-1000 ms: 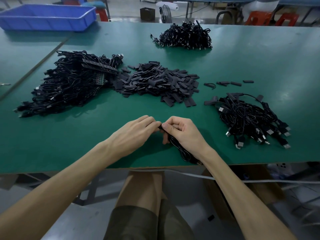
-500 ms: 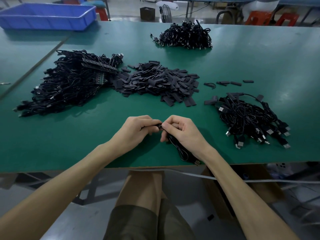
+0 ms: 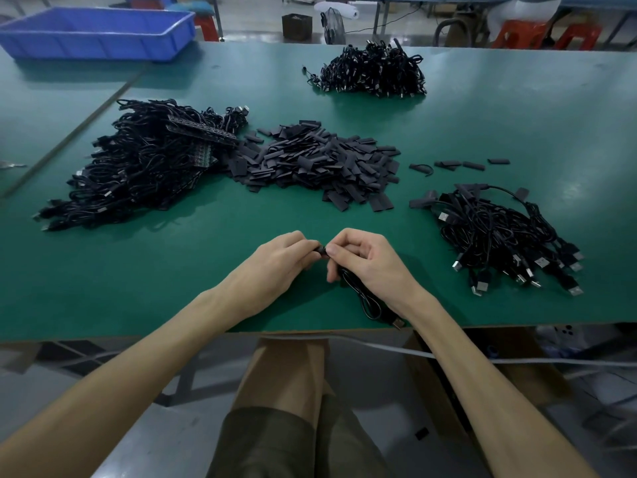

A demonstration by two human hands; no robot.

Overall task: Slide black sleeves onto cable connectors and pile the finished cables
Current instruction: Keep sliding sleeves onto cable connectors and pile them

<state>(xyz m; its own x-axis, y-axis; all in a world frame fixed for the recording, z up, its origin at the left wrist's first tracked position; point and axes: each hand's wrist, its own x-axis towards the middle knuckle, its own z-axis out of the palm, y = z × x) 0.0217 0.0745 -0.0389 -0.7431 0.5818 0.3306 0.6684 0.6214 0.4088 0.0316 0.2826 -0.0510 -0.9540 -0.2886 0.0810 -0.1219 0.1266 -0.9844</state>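
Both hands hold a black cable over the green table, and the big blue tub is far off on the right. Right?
Not quite. The head view shows the blue tub far off on the left, not the right. The rest holds: the left hand and right hand both hold a black cable over the green table.

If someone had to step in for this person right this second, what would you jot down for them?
Left hand: pinches what looks like a black sleeve at the cable's end.
Right hand: grips that cable, whose loop trails to the table edge.
Sleeve heap lies mid-table, with the left cable pile, right cable pile and far cable pile around it.
Done: many cables are piled; I cannot tell which pile is finished.
Left: seat this sleeve, pile the cable, take the next.
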